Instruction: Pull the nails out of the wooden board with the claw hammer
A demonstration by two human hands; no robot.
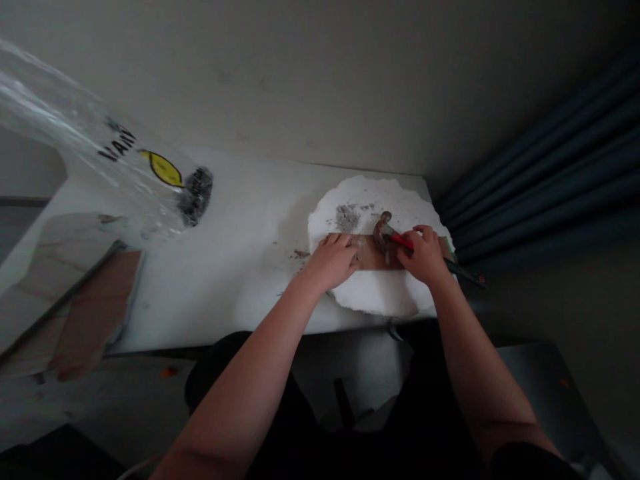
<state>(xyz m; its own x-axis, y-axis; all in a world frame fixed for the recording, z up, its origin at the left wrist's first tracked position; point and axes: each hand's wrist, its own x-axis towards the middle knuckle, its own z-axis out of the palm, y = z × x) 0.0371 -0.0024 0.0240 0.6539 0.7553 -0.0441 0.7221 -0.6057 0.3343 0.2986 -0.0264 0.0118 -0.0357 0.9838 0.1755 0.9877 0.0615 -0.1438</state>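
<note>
A claw hammer with a rusty head and a red and black handle lies across a flat brown strip. My right hand is closed around the handle, close behind the head. At the strip's left end, my left hand bends its fingers over the far edge and holds it. Beneath the strip is a round white slab with a ragged rim. Grey crumbs are scattered on the slab beyond the strip.
The white table meets the wall at the back. A clear plastic wrapper with a yellow print stands at the left. Brown boards and a dark bar lie at the left end. A dark blue curtain hangs at the right.
</note>
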